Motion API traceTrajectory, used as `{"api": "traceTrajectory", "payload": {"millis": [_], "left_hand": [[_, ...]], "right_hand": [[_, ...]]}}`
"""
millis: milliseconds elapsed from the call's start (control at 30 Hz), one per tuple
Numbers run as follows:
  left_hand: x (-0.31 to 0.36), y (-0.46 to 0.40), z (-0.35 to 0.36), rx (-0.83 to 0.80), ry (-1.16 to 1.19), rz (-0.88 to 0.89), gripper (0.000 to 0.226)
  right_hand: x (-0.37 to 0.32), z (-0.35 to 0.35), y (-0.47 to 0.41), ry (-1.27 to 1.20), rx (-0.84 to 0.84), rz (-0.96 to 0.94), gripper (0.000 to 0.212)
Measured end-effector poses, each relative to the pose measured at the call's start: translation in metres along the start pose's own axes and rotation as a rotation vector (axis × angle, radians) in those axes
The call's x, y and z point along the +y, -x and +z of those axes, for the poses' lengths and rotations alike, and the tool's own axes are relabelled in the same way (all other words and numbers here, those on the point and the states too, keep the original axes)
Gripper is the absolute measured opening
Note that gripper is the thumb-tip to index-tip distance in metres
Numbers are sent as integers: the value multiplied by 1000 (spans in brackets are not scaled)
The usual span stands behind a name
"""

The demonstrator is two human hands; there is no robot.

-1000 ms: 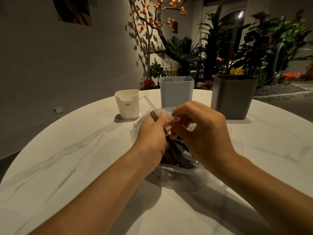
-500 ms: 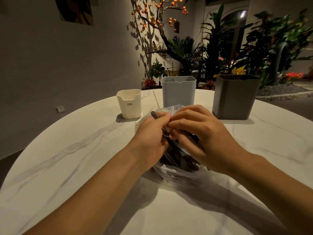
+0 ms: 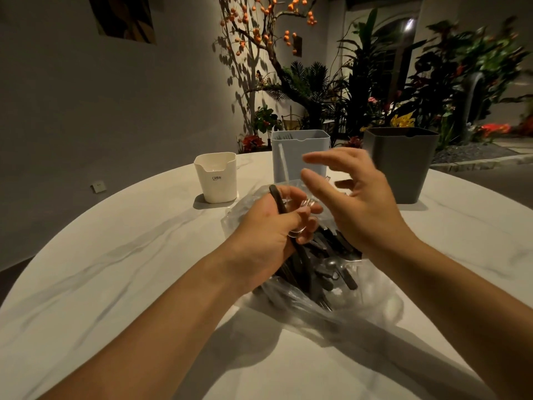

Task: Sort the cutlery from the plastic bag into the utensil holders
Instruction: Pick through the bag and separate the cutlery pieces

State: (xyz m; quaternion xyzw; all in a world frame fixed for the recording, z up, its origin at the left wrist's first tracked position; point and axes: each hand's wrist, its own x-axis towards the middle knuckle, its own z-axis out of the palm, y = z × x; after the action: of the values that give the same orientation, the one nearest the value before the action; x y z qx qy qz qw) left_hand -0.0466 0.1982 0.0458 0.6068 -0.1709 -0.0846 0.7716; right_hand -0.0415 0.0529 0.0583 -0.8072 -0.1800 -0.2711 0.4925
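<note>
Cutlery [image 3: 317, 264] dark, heaped in clear bag [image 3: 360, 298]; left hand [image 3: 268, 235] grips pieces, right hand [image 3: 354, 197] spread.

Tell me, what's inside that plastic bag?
Dark cutlery fills the bag; a spoon shows. The left hand covers part of the pile, so the full contents are hidden.

The right hand [image 3: 357, 203] is now off the left hand [image 3: 268, 235], lifted above the plastic bag [image 3: 360, 298] with fingers spread, no longer pinching at the cutlery [image 3: 278, 202].
</note>
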Motion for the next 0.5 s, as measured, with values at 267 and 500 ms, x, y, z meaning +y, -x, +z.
{"api": "traceTrajectory", "payload": {"millis": [267,500], "left_hand": [[-1,0,-3,10,50,-33,32],[-4,-8,-8,168,196,-23,32]], "right_hand": [[-8,4,-5,-377,2,117,15],[-4,-3,0,-568,35,255,10]]}}
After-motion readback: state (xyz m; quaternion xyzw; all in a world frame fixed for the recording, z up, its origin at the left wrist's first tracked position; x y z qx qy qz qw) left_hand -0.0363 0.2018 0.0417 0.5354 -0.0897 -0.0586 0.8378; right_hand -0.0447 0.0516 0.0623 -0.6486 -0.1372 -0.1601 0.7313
